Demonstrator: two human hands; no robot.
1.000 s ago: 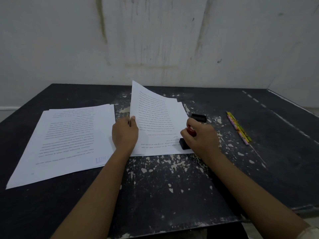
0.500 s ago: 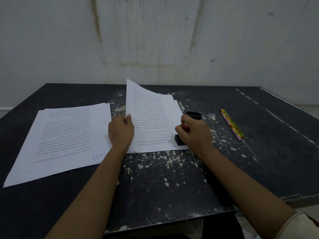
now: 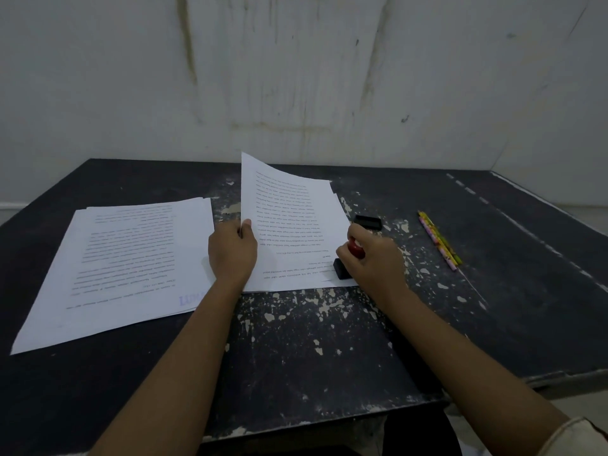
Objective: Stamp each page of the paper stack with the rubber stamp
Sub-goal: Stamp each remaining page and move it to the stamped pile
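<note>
From the head camera, a dark, chipped table (image 3: 329, 357) stood by a white wall (image 3: 296, 77). The left hand (image 3: 232, 255) pinched the left edge of the top page (image 3: 289, 225) between thumb and fingers and held that side up, so the page curved. The paper stack (image 3: 342, 282) lay under it, in the middle of the table. The right hand (image 3: 375, 261) had its fingers curled round the red knob of the rubber stamp (image 3: 357, 250). The stamp's black bottom sat at the near right corner of the stack. A second pile (image 3: 131, 251) lay flat to the left, with a blue mark (image 3: 190, 299) on its near edge. A black box (image 3: 368, 222) lay just behind the right hand. Some pencils (image 3: 439, 240) lay off to the right.
</note>
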